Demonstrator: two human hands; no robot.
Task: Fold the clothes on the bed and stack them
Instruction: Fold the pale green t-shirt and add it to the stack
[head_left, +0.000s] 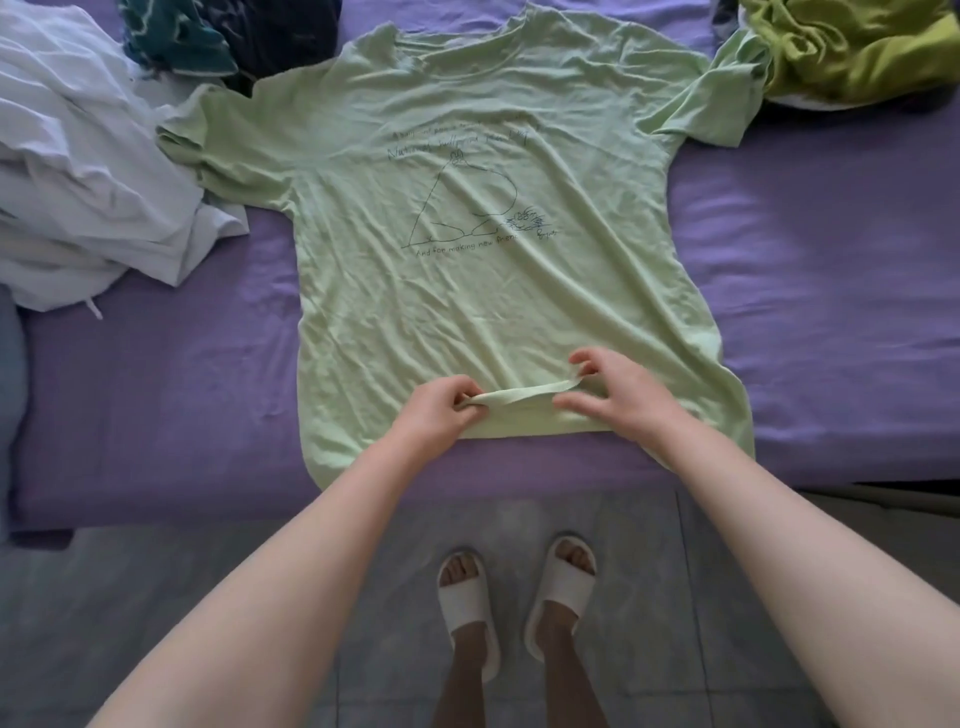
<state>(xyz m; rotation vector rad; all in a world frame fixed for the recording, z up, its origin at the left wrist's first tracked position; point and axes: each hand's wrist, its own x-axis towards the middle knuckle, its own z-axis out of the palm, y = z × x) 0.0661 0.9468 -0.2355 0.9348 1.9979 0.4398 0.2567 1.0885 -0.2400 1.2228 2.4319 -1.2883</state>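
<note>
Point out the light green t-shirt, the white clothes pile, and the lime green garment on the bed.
light green t-shirt (467, 291): head view, middle of its printed front.
white clothes pile (78, 171): head view, middle of the crumpled heap at left.
lime green garment (852, 52): head view, centre of the bunched fabric, top right.

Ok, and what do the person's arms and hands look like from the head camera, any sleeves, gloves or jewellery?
Both arms are bare all the way to the frame edge, with no sleeves in view. The left hand and right hand wear no gloves, and no rings, watch or bracelets show on the fingers or wrists. No markings are visible on either forearm. The only things worn in view are white slide sandals on the feet.
</note>
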